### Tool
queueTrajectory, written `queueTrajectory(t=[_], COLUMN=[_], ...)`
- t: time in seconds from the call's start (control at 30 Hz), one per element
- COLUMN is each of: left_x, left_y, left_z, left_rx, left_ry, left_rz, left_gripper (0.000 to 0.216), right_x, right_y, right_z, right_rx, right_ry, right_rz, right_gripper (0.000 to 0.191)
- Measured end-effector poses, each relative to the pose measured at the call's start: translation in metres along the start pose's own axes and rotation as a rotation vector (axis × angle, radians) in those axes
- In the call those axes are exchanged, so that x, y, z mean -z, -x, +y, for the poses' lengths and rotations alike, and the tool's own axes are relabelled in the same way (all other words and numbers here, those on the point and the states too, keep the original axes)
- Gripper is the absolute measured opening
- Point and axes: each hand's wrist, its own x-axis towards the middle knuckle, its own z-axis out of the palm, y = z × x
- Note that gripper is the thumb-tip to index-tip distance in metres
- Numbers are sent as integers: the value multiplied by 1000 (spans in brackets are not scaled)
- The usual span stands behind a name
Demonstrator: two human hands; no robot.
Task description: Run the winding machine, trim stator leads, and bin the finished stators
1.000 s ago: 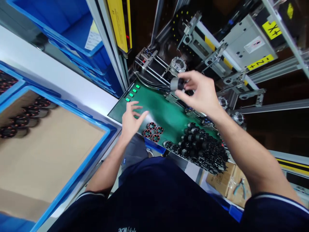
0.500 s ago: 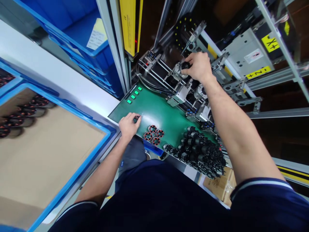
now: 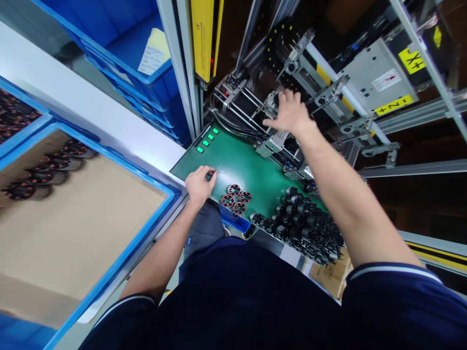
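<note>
My right hand [image 3: 292, 114] reaches into the machine with its fingers spread and holds nothing I can see. It hovers over a round metal fixture [image 3: 270, 104], partly hidden by the fingers. My left hand [image 3: 199, 185] rests at the near edge of the green mat [image 3: 248, 167], its fingers curled and thumb near the index finger. Something dark shows between them, too small to name. To its right sits a small cluster of ring-shaped motor stators [image 3: 234, 189] with copper windings. Farther right, many black and silver cylindrical parts [image 3: 302, 221] stand packed together.
A blue-rimmed tray [image 3: 166, 197] lined with cardboard holds a row of stators [image 3: 42, 175] at left. Blue crates [image 3: 160, 82] are stacked behind. Metal rails [image 3: 248, 114] and a yellow sensor post [image 3: 203, 43] border the mat. A cardboard box [image 3: 326, 277] stands below.
My right hand has let go of the black round part at the fixture and its fingers have spread, shifting slightly toward me. My left hand keeps its curled pose. The view has shifted a little.
</note>
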Motion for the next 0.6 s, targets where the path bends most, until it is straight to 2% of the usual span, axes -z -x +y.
queueTrajectory(t=[0.07, 0.17, 0.23, 0.3, 0.37, 0.4, 0.43, 0.5, 0.53, 0.6], left_x=[0, 1, 2, 4, 8, 10, 12, 14, 14, 8], left_y=[0, -1, -3, -5, -1, 5, 14, 39, 54, 85], left_z=[1, 2, 2, 1, 5, 10, 17, 39, 53, 80], left_rx=[-3, -8, -2, 15, 25, 2, -60, -311, -475, -764], left_ry=[6, 20, 33, 89, 216, 277, 318, 313, 262, 106], left_rz=[-5, 10, 28, 30, 57, 82, 95, 28, -64, -304], left_gripper=[11, 9, 9, 9, 14, 17, 20, 24, 25, 24], right_x=[-24, -35, -29, -26, -35, -46, -61, -97, -115, -146], right_y=[3, 9, 35, 90, 169, 213, 257, 335, 365, 404], right_z=[-7, -4, 1, 3, -2, -5, -10, -20, -25, -35], right_rx=[-70, -53, -12, 37, 87, 83, 76, 23, 9, -15], right_ry=[-16, -66, -75, -84, -153, -195, -223, -217, -200, -210], right_rz=[2, 27, 83, 188, 293, 300, 252, 70, -30, -104], right_gripper=[135, 130, 123, 112, 94, 84, 74, 61, 58, 54])
